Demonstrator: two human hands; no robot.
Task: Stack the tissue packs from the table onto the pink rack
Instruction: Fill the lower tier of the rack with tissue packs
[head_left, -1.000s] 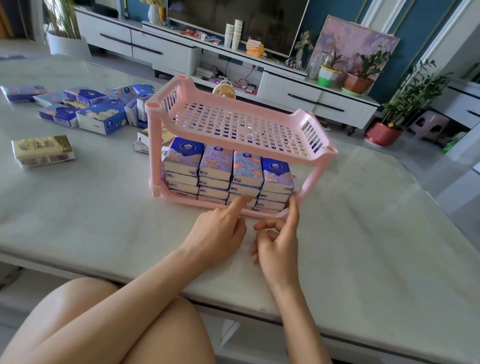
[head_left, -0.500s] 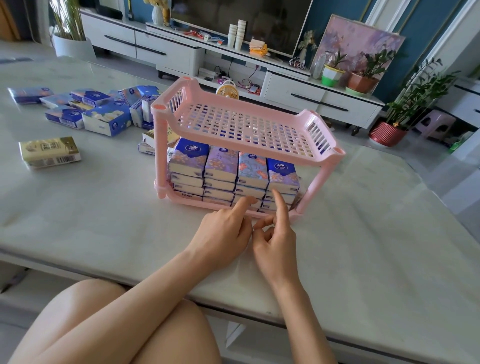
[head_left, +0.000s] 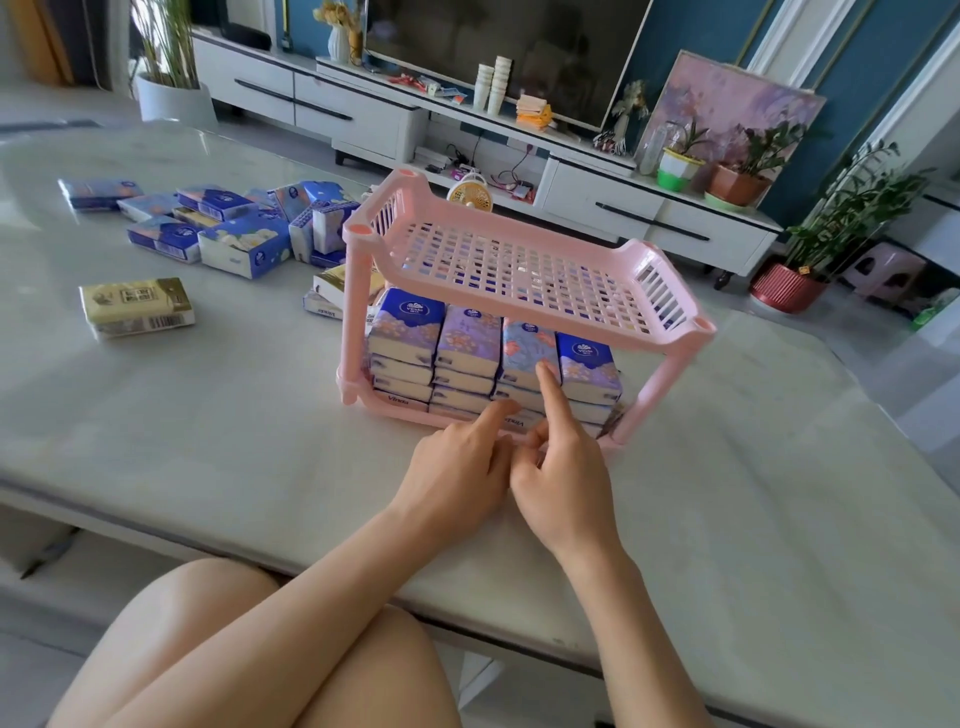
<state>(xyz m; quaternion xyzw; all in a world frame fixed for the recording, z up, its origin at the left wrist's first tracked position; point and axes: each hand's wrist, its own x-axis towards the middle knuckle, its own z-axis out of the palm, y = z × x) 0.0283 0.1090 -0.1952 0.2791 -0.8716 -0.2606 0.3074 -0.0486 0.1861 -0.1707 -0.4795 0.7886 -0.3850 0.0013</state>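
Note:
The pink rack (head_left: 524, 244) stands on the marble table (head_left: 208, 415) with its top shelf bare. Its lower shelf holds several stacks of blue and purple tissue packs (head_left: 467, 358), side by side. My left hand (head_left: 457, 467) rests on the table in front, its straight index finger touching the low packs at the rack's front rail. My right hand (head_left: 563, 478) lies against it, index finger pressed on the top pack of the third stack (head_left: 524, 348). Neither hand holds anything.
Several loose blue tissue packs (head_left: 234, 234) lie at the table's far left, a cream pack (head_left: 137, 306) nearer me, and more packs (head_left: 327, 293) behind the rack's left post. A TV cabinet (head_left: 623, 202) and potted plants (head_left: 810, 244) stand beyond the table.
My right index finger moved left from the rack's right post and rose to the third stack's top pack. My left hand stayed at the front rail.

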